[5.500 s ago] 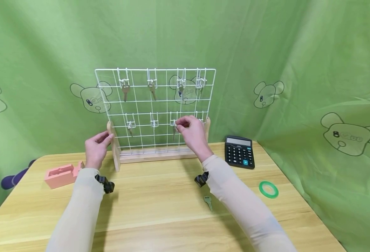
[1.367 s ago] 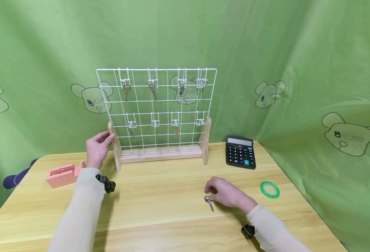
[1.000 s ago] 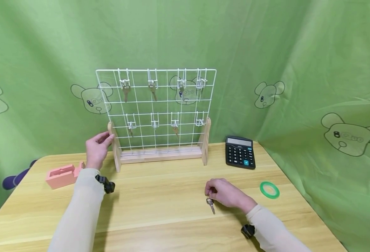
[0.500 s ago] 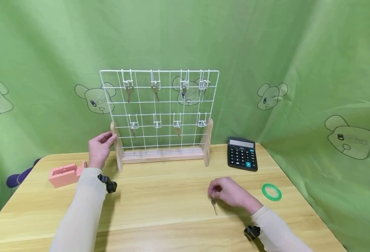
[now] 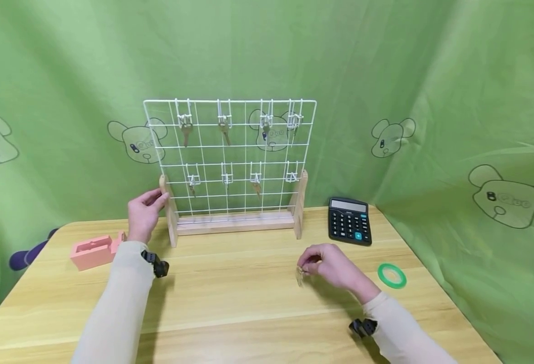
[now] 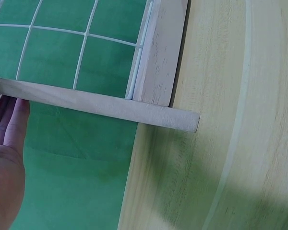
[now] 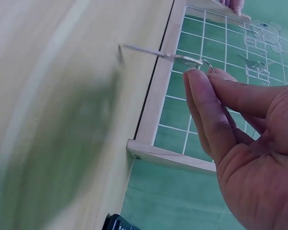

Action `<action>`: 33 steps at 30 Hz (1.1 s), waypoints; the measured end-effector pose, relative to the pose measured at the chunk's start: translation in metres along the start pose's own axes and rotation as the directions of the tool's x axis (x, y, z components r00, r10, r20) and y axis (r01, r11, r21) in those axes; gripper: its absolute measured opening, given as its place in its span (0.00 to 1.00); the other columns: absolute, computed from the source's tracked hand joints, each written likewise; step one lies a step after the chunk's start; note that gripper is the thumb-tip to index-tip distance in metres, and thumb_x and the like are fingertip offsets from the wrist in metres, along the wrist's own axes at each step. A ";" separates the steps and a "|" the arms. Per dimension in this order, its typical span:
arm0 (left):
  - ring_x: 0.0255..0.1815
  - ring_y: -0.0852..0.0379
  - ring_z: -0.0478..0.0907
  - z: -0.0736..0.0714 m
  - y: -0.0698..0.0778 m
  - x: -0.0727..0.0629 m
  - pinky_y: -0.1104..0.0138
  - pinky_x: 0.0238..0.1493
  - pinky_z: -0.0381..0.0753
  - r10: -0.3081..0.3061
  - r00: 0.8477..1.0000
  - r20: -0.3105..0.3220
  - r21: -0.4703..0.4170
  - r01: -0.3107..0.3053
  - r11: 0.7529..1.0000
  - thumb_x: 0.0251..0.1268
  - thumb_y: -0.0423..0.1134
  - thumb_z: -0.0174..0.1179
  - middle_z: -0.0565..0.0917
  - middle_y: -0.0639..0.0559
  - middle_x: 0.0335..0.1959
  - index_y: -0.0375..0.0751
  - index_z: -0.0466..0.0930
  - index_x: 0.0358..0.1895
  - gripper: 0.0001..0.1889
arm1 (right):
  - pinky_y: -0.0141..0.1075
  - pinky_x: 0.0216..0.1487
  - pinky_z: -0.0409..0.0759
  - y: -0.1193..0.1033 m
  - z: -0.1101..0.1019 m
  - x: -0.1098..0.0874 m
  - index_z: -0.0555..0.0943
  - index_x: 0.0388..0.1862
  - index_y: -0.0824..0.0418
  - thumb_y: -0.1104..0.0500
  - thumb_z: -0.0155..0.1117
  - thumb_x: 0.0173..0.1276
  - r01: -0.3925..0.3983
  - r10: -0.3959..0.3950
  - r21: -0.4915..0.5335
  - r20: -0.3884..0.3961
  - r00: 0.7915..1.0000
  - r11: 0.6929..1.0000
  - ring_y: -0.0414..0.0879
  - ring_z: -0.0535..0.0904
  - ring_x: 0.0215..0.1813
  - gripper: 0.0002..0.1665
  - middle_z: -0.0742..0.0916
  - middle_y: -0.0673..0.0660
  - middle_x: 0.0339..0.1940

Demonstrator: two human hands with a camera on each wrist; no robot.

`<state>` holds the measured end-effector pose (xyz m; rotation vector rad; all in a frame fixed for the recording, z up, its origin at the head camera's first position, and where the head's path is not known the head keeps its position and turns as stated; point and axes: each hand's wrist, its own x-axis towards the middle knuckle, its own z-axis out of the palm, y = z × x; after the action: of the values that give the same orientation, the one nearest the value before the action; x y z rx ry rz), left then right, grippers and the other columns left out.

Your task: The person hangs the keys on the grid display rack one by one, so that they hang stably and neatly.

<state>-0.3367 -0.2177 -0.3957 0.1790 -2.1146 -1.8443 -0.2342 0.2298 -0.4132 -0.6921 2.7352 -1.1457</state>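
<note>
A white wire grid rack on a wooden stand stands at the back of the table. My left hand holds the stand's left post, thumb in front; in the left wrist view, the fingers reach up to that post. Away from the rack, my right hand pinches the small ring of a metal key between thumb and fingertips. The key dangles just above the table. Several keys, such as this one, hang on the rack's hooks. The lower right hook bears no key.
A black calculator lies right of the rack, with a green tape roll nearer the table's right edge. The pink tape dispenser sits beside my left forearm. Green curtains enclose the table behind and at the right.
My right hand has left the rack's lower row, where a third key now hangs. It has picked up the key from the table by its ring. The left hand stays at the post.
</note>
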 end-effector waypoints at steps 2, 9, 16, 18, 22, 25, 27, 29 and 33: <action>0.58 0.48 0.78 0.000 0.001 -0.001 0.68 0.57 0.79 -0.002 1.000 0.001 -0.007 0.002 1.000 0.66 0.42 0.65 0.78 0.38 0.60 0.36 0.75 0.63 0.25 | 0.35 0.39 0.84 0.000 -0.002 0.002 0.86 0.38 0.63 0.72 0.65 0.61 0.000 0.000 0.018 -0.018 1.000 1.000 0.45 0.80 0.36 0.09 0.86 0.50 0.32; 0.58 0.48 0.78 -0.001 0.001 -0.002 0.68 0.58 0.79 -0.003 1.000 -0.004 -0.015 0.003 1.000 0.66 0.42 0.65 0.78 0.38 0.60 0.36 0.75 0.63 0.25 | 0.35 0.39 0.84 -0.004 -0.007 0.011 0.87 0.37 0.62 0.70 0.69 0.60 0.003 0.002 0.045 -0.101 0.995 0.999 0.45 0.82 0.36 0.07 0.87 0.51 0.33; 0.58 0.48 0.78 0.000 -0.001 -0.002 0.68 0.58 0.79 -0.010 1.000 -0.006 -0.023 0.010 1.000 0.67 0.41 0.65 0.78 0.38 0.60 0.36 0.75 0.63 0.24 | 0.38 0.42 0.85 -0.012 -0.011 0.021 0.87 0.38 0.60 0.69 0.69 0.61 -0.006 0.018 0.062 -0.186 0.982 0.998 0.47 0.83 0.41 0.08 0.88 0.50 0.36; 0.58 0.47 0.77 0.000 -0.001 -0.002 0.67 0.58 0.79 -0.013 1.000 -0.003 -0.027 0.012 1.000 0.67 0.41 0.65 0.78 0.38 0.61 0.36 0.75 0.64 0.25 | 0.39 0.43 0.86 -0.015 -0.013 0.024 0.87 0.38 0.61 0.69 0.70 0.61 -0.014 0.028 0.072 -0.207 0.978 0.997 0.48 0.83 0.42 0.08 0.88 0.51 0.37; 0.58 0.48 0.78 0.000 0.000 -0.003 0.67 0.58 0.79 -0.007 1.000 -0.009 -0.025 0.007 1.000 0.66 0.42 0.65 0.78 0.38 0.60 0.35 0.75 0.63 0.25 | 0.41 0.45 0.86 -0.020 -0.018 0.029 0.87 0.39 0.62 0.68 0.70 0.61 -0.017 0.037 0.081 -0.255 0.966 0.997 0.51 0.83 0.44 0.07 0.88 0.53 0.38; 0.57 0.49 0.78 0.000 0.000 -0.003 0.68 0.57 0.79 0.003 1.000 -0.017 -0.025 -0.003 1.000 0.66 0.42 0.66 0.78 0.37 0.60 0.35 0.76 0.63 0.25 | 0.42 0.46 0.86 -0.022 -0.022 0.033 0.87 0.39 0.61 0.68 0.70 0.61 -0.025 0.048 0.084 -0.283 0.958 0.996 0.52 0.83 0.46 0.07 0.88 0.54 0.39; 0.56 0.49 0.79 0.001 0.000 -0.002 0.68 0.57 0.79 0.008 1.000 -0.018 -0.032 -0.008 0.999 0.66 0.41 0.66 0.78 0.37 0.59 0.34 0.76 0.62 0.25 | 0.42 0.46 0.86 -0.023 -0.024 0.035 0.87 0.40 0.62 0.67 0.70 0.61 -0.037 0.062 0.088 -0.293 0.954 0.995 0.52 0.83 0.45 0.07 0.88 0.54 0.39; 0.56 0.50 0.79 0.001 0.000 -0.002 0.69 0.57 0.79 0.007 1.000 -0.016 -0.036 -0.007 0.999 0.66 0.41 0.65 0.78 0.37 0.60 0.34 0.75 0.62 0.25 | 0.42 0.46 0.86 -0.024 -0.027 0.036 0.87 0.41 0.62 0.67 0.70 0.62 -0.040 0.066 0.091 -0.296 0.953 0.995 0.52 0.83 0.46 0.08 0.88 0.55 0.40; 0.56 0.50 0.79 0.002 0.000 -0.001 0.68 0.57 0.79 -0.002 1.000 -0.012 -0.033 0.001 0.999 0.66 0.41 0.65 0.78 0.37 0.60 0.34 0.75 0.63 0.25 | 0.43 0.47 0.85 -0.028 -0.031 0.039 0.87 0.41 0.62 0.66 0.70 0.63 -0.033 0.062 0.098 -0.317 0.946 0.995 0.51 0.83 0.46 0.07 0.88 0.55 0.42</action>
<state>-0.3360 -0.2157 -0.3961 0.1830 -2.0754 -1.8733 -0.2671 0.2156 -0.3679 -0.4603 2.9126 -1.4786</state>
